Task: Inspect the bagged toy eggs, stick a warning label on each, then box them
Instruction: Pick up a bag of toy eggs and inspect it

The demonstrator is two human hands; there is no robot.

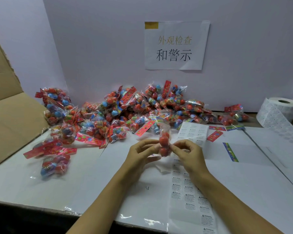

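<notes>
Both hands, left [143,153] and right [186,152], are pinching one bag [164,144]. The big pile [125,112] is waiting, and the box [10,112] is looking empty.

You are holding one small bag of red eggs [164,144] up over the white table [243,183]. Your left hand [140,152] is pinching it on one side and your right hand [188,153] is pinching the other. Behind the bag, a big pile of egg bags [125,112] is lying. Just right of your bag, a sheet of warning stickers [189,196] is lying flat. Far left of it, a brown box [10,115] is sitting open.
</notes>
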